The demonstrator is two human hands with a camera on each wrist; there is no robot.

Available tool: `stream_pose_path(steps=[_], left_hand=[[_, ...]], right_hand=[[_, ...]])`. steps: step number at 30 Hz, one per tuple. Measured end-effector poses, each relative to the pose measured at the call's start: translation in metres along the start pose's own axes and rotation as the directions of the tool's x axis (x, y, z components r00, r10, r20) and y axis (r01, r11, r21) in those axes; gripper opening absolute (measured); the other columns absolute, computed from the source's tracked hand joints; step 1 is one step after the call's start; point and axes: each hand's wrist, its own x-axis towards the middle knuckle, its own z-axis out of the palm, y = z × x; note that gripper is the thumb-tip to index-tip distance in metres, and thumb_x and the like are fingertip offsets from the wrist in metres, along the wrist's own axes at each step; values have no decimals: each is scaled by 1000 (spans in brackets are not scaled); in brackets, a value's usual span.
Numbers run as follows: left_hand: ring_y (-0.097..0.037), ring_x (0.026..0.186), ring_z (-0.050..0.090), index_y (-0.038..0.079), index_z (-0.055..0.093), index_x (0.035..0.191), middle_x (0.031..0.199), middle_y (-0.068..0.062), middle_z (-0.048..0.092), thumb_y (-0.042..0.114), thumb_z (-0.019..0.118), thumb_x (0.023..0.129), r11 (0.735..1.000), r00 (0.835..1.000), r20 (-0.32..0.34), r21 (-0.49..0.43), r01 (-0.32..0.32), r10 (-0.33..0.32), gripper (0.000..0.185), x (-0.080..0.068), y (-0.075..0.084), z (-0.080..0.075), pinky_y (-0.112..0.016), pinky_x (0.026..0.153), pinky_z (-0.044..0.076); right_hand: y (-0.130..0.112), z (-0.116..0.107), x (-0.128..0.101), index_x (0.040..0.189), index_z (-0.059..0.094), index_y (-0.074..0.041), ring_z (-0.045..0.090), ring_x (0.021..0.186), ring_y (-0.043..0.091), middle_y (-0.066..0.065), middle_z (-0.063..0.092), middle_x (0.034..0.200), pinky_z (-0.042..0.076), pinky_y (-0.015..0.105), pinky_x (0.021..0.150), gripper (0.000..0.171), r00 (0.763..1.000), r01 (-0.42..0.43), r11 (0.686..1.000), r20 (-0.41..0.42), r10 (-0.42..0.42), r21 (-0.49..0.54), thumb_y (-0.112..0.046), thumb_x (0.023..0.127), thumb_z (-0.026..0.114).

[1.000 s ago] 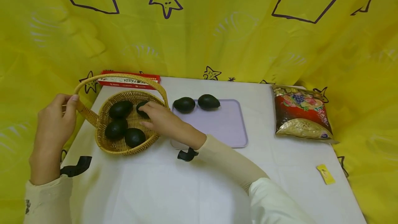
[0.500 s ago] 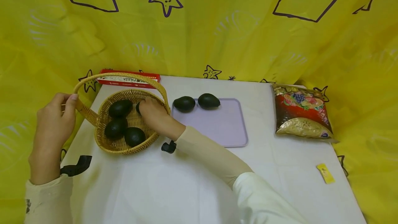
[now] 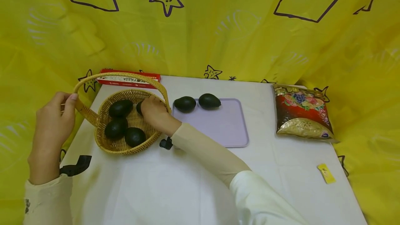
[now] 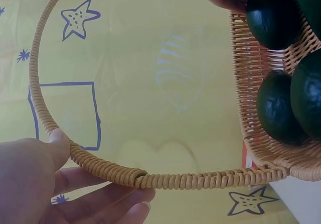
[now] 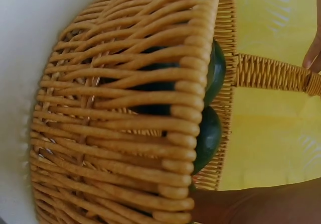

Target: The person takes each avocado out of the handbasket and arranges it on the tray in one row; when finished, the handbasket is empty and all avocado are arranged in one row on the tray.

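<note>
A wicker basket [image 3: 104,144] with a tall hoop handle [image 3: 118,76] stands on the white table's left side. My left hand [image 3: 59,115] grips the handle near its left base; thumb and fingers pinch the handle [image 4: 105,171] in the left wrist view. My right hand [image 3: 153,111] reaches into the basket and curls over a dark green avocado [image 3: 139,107] at its right side. Three more avocados [image 3: 120,108] [image 3: 116,128] [image 3: 135,136] lie inside. Two avocados [image 3: 185,103] [image 3: 209,101] rest at the far edge of a lilac tray [image 3: 222,127]. The right wrist view shows the basket's wall [image 5: 125,128].
A red pasta box [image 3: 128,78] lies behind the basket at the table's far edge. A red and gold snack bag [image 3: 301,114] sits at the right, with a small yellow packet [image 3: 326,173] nearer me. Yellow cloth with drawn stars surrounds the table.
My right hand has slid further into the basket and closed over the avocado at its right side. The left hand has kept its hold on the handle.
</note>
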Motion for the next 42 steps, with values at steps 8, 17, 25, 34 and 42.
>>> stream_pose_path(steps=[8,17,25,34,42], left_hand=[[-65,127,52,-6,53,139,137,-42,57,47,33,114,1000,1000,12,1,2,-2,61,1,0,-1,-81,100,41],[-64,127,53,-6,53,139,137,-41,58,47,33,115,1000,1000,8,4,7,-7,61,0,2,-1,-80,101,41],[-64,127,53,-6,53,139,137,-42,58,46,33,115,1000,1000,12,0,4,-4,61,-3,2,-1,-80,99,42],[-64,128,53,-5,53,140,138,-41,57,47,33,114,1000,1000,1,-2,10,-10,62,-3,3,-1,-80,100,42],[-63,126,54,-5,54,139,136,-41,59,46,34,114,1000,1000,-6,0,1,-1,61,-2,3,0,-80,99,43]], right_hand=[[-4,-2,10,130,69,-9,64,109,17,7,64,125,63,32,80,30,995,-87,992,65,81,93,-23,110,53],[-3,-1,14,137,67,-14,59,120,19,6,60,134,60,32,92,32,991,-76,989,116,61,127,-24,111,52],[3,6,15,135,66,-20,59,121,21,6,60,135,58,35,93,27,994,-37,975,104,14,221,-22,109,57],[7,6,15,140,62,-17,61,119,21,7,61,134,58,34,93,31,992,5,970,119,-35,242,-20,109,57],[6,5,18,138,62,-16,63,114,18,6,60,133,58,30,86,31,987,-26,966,162,-16,257,-18,107,62]])
